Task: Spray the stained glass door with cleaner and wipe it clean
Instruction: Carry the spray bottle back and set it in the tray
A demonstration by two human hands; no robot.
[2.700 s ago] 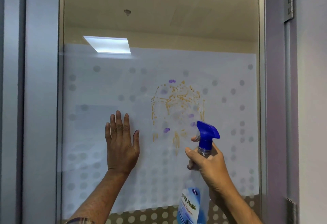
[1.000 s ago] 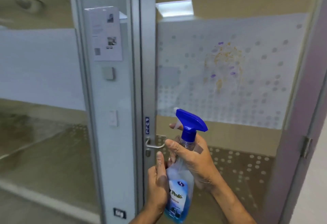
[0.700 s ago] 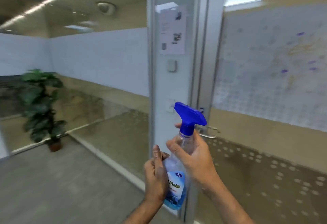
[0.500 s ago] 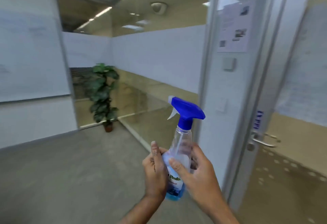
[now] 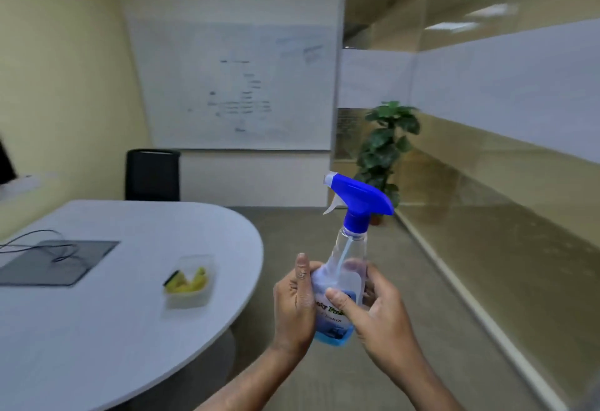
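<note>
Bright, even indoor light fills the room. Motion blur softens everything, worst on the desk (image 5: 130, 329) and whiteboard (image 5: 233, 86). Bright glare streaks the glass wall (image 5: 487, 17) upper right. Straight lines bow toward the edges.

Spray bottle (image 5: 344, 280) up front between left hand (image 5: 293, 306) and right hand (image 5: 378, 313), table (image 5: 113, 329) to its left carrying a container (image 5: 190, 284), chair (image 5: 152, 175) behind, potted plant (image 5: 386, 147) beyond.

On the spray bottle (image 5: 344, 267) label (image 5: 334, 313) we make out only "Cleaner", partly covered; the whiteboard (image 5: 233, 86) writing behind the bottle is too blurred.
</note>
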